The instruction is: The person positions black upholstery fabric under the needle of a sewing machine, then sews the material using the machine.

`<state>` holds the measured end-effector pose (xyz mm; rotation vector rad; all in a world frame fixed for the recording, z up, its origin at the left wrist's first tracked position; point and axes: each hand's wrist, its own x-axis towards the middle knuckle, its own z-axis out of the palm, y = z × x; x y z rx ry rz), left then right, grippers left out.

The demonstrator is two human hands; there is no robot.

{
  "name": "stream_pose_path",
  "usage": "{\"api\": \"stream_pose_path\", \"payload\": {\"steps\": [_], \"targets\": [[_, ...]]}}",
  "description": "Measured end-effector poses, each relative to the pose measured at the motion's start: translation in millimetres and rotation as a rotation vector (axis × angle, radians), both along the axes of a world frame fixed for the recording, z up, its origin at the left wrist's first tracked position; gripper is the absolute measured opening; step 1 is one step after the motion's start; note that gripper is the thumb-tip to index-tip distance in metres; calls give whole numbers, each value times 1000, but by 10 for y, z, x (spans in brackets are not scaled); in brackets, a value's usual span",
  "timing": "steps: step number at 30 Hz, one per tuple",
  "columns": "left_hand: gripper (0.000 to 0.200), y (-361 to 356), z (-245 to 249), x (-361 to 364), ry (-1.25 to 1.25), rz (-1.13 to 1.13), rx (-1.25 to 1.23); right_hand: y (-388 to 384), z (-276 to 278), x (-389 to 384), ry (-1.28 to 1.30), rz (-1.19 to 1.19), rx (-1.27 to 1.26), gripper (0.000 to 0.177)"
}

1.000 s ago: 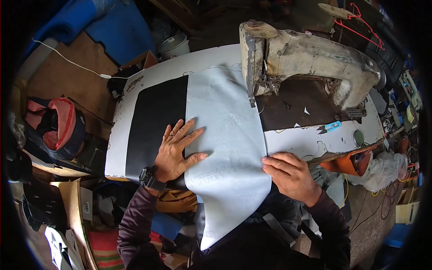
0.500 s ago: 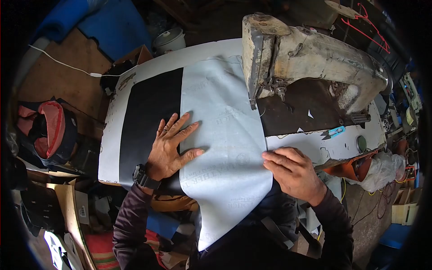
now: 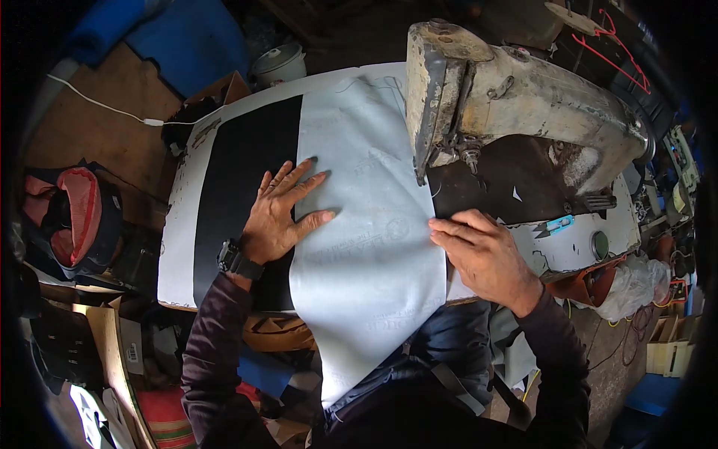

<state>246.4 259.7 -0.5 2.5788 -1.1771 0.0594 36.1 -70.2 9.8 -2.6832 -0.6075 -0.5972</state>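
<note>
A pale grey sheet with faint printed lettering (image 3: pixel 374 277), which looks like the back of leather or vinyl, lies along the table and droops over its front edge to a point. My left hand (image 3: pixel 280 213) rests flat with fingers spread across the sheet's left edge and the black material (image 3: pixel 243 172) beside it. At the sheet's right edge, my right hand (image 3: pixel 490 258) has its fingers together and grips the border; the thumb is hidden. Just beyond that hand stands a worn sewing machine (image 3: pixel 516 97), its needle area (image 3: pixel 470 157) right of the sheet.
Blue-handled thread snips (image 3: pixel 554 226) and a small round tin (image 3: pixel 599 242) lie on the white table (image 3: pixel 178 247), right of my right hand. A white scrap (image 3: pixel 517 194) sits on the machine's dark bed. An open bag (image 3: pixel 75 217) stands at left, and a white bucket (image 3: pixel 279 65) behind.
Both hands have moved slightly away from me, and the pale sheet has slid the same way. Its hanging tip sits a little higher, and its right edge remains in my right fingers.
</note>
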Motion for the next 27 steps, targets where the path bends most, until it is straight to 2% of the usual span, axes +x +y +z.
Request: {"api": "stream_pose_path", "payload": {"steps": [7,10,16,19,23,26,27], "targets": [[91,-102,-39,306,-6,5,-14,-73,-4,257,35,0,-24,30],[87,-135,-61,436,-4,8,-18,-71,-27,362,-17,-30,-7,24],[83,-197,-60,597,-24,-3,-37,-73,-41,435,45,-84,-46,27],[90,-213,-83,613,-39,16,-35,-13,-8,406,86,-133,-130,29],[82,-232,-126,634,-146,17,-73,86,-107,298,-56,-228,-231,30],[69,-222,-88,606,-248,31,-79,313,57,-239,-120,-198,69,18],[63,-206,-81,556,-275,30,-93,430,17,-503,-69,-158,299,11]]}}
